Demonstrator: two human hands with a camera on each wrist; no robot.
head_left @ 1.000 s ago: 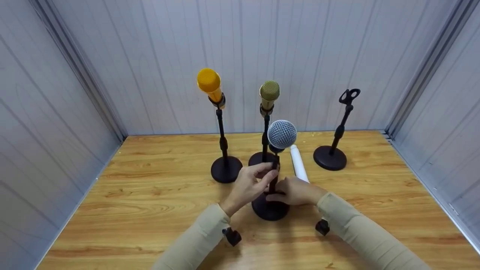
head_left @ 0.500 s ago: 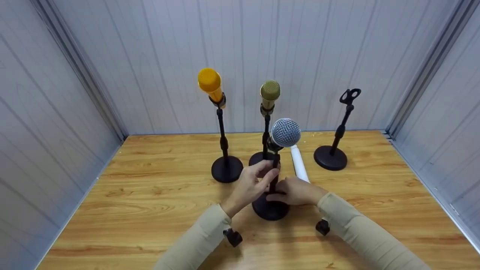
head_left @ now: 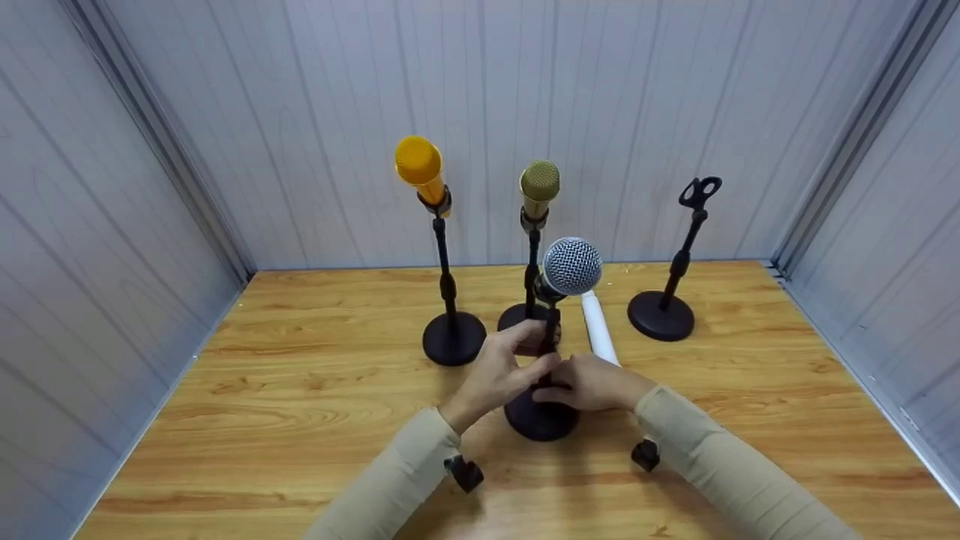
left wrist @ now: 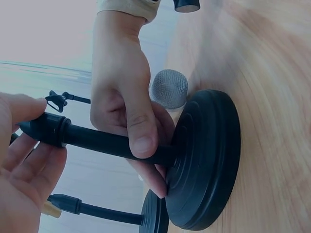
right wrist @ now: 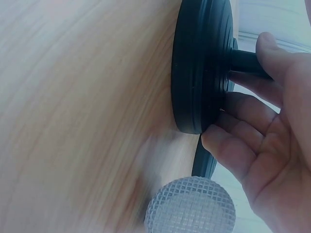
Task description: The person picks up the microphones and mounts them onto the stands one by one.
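Note:
A black microphone stand (head_left: pixel 541 420) with a round base stands at the front middle, bearing a microphone with a silver mesh head (head_left: pixel 573 266). My left hand (head_left: pixel 504 367) holds the stand's collar (left wrist: pixel 56 130) between thumb and fingers. Lower down, my right hand (head_left: pixel 592 382) grips the pole (left wrist: pixel 112 141) just above the base, its fingertips close over the base (right wrist: pixel 201 68) in the right wrist view. Beside the right hand lies a white microphone handle (head_left: pixel 598 330); a silver mesh head (right wrist: pixel 192 208) shows near the table in both wrist views.
Behind, one stand carries a yellow microphone (head_left: pixel 418 169) and another a gold one (head_left: pixel 540 187). A further stand with a bare clip (head_left: pixel 699 193) is at the back right. Pale panel walls (head_left: pixel 480 112) enclose the wooden table (head_left: pixel 315 420) on the back and sides.
The silver-headed microphone atop the front stand has swung slightly to the right. My left thumb has slid a little down the pole. The right hand has stayed at the pole's foot.

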